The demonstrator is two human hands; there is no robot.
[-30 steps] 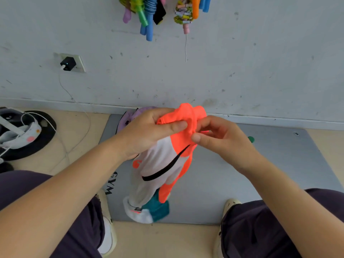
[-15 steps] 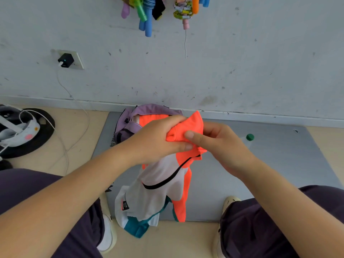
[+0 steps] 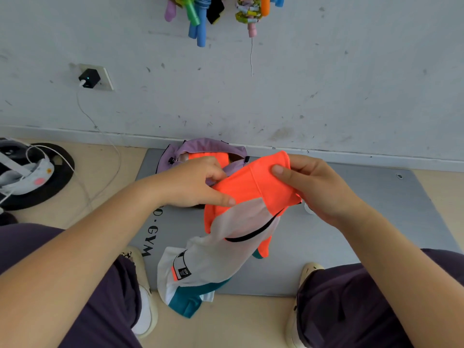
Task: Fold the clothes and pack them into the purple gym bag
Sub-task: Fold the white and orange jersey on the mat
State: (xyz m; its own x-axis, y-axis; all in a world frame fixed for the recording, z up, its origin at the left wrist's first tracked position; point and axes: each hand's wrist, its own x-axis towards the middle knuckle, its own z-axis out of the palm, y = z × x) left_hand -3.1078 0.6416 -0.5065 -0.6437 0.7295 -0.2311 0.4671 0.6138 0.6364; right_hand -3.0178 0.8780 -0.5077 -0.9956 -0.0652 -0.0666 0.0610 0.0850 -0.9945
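The left hand (image 3: 193,184) is pinching the left edge of the shirt (image 3: 241,222), with the thumb on top and the fingers curled under the orange cloth. The right hand (image 3: 313,189) is gripping the right edge of the same orange part, thumb on the front and fingers tucked behind. Both hands are holding the shirt up in the air. The orange top is stretching between the two hands, and the white part with a black stripe is hanging down below them. A teal bit at the bottom is dangling near the person's knees.

Just behind the left hand, the purple bag (image 3: 208,146) is sitting open against the wall (image 3: 326,84). Something orange (image 3: 208,156) is lying inside it.

Under the hands, a grey mat (image 3: 364,222) is lying flat on the tan floor (image 3: 100,172). Black letters reading "GYM" are showing on the mat below the left wrist. The person's legs in dark trousers and pale shoes are sitting on both sides of the hanging shirt.

Far to the left of the hands, a black round thing (image 3: 50,177) is lying on the floor with white stuff on it. A white cable (image 3: 100,136) is running from there up to a black charger (image 3: 88,78) in a wall socket. High above the hands, colourful things (image 3: 198,16) are hanging on the scuffed white wall.
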